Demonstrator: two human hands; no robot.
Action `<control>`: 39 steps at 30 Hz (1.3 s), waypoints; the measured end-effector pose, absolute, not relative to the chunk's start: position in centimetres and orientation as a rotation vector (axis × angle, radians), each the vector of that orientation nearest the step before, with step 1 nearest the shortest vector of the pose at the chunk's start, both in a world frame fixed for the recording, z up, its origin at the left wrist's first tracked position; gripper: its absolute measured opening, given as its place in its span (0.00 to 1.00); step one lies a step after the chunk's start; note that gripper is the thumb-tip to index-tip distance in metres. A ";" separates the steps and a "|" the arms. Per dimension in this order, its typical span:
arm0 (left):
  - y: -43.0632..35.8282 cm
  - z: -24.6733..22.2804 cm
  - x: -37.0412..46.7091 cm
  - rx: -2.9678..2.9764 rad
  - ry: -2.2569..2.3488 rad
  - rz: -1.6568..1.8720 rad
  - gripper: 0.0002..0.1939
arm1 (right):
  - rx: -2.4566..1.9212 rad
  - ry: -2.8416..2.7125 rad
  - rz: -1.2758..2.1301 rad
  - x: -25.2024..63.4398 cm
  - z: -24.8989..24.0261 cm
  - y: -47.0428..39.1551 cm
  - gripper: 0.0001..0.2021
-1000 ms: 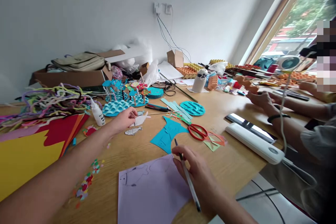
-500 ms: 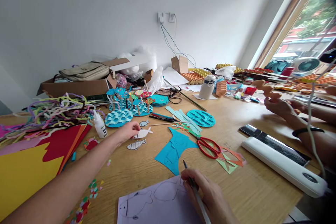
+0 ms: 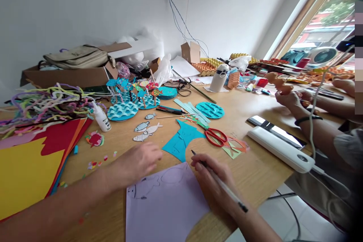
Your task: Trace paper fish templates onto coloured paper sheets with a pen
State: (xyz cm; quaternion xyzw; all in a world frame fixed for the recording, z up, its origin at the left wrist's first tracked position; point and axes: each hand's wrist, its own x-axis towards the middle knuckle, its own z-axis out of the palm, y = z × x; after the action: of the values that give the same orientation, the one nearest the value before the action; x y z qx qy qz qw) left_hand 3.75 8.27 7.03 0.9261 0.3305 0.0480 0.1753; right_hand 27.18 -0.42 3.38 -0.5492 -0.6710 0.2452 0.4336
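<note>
My right hand (image 3: 215,176) grips a pen (image 3: 224,186), its tip over the top right corner of a sheet of purple paper (image 3: 167,211). Fish outlines are drawn along the sheet's upper part. My left hand (image 3: 144,159) hovers by the paper's top left edge, blurred, its fingers pointing down and partly hidden. Just beyond it lie several cut-out paper fish (image 3: 141,126). Blue paper (image 3: 181,140) with drawn lines sits ahead of the pen, and red-handled scissors (image 3: 216,137) rest to its right.
A glue bottle (image 3: 101,117), coloured sheets (image 3: 28,170) and pipe cleaners (image 3: 51,102) are on the left. Blue wavy discs (image 3: 123,111) with fish on sticks stand behind. At right lies a white device (image 3: 279,149); another person's hands (image 3: 292,100) hold egg-carton pieces.
My left hand has moved from the paper fish back toward the purple sheet. The paper fish now lie closer together. My right hand still holds the pen, and the camera view has shifted.
</note>
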 end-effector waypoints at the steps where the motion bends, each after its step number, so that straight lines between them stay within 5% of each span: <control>1: 6.9 6.8 3.7 2.692 0.864 0.084 0.08 | -1.359 -1.609 0.674 27.1 3.7 -0.7 0.10; 9: 0.3 4.4 3.4 2.738 0.888 0.084 0.10 | -1.362 -1.387 1.013 23.4 4.0 -2.4 0.01; 24: -1.0 0.2 3.3 2.995 0.871 0.654 0.16 | -1.404 -1.694 0.657 21.6 1.8 -1.4 0.05; 39: -1.8 -1.2 3.6 3.035 0.950 0.923 0.19 | -1.415 -1.808 0.679 21.4 2.2 -1.5 0.07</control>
State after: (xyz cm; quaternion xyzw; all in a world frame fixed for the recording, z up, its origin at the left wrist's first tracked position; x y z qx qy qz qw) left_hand 3.58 -1.75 -1.18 0.9132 0.2859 0.2776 -0.0851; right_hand 21.42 -1.50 2.21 -0.5503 -0.7029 0.2641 0.3652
